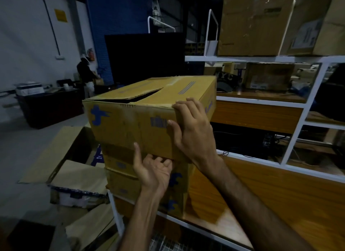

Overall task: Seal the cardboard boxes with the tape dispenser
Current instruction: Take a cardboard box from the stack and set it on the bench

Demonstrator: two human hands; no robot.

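Gripping the top box (pixel 149 108) on the stack (pixel 130 178) by the counter (pixel 261 191), both hands hold it: left hand (pixel 155 170) hooks fingers under its bottom edge, right hand (pixel 190 127) curls over the top corner. Flaps gape, untaped (no dispenser visible). Corrugated walls look stiff yet worn, probably light; edges and corners give the firmest hold

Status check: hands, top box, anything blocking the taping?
Left hand grips top box under its bottom edge; right hand hooked over its top corner. Flaps gaping, unsealed. No tape dispenser in view.
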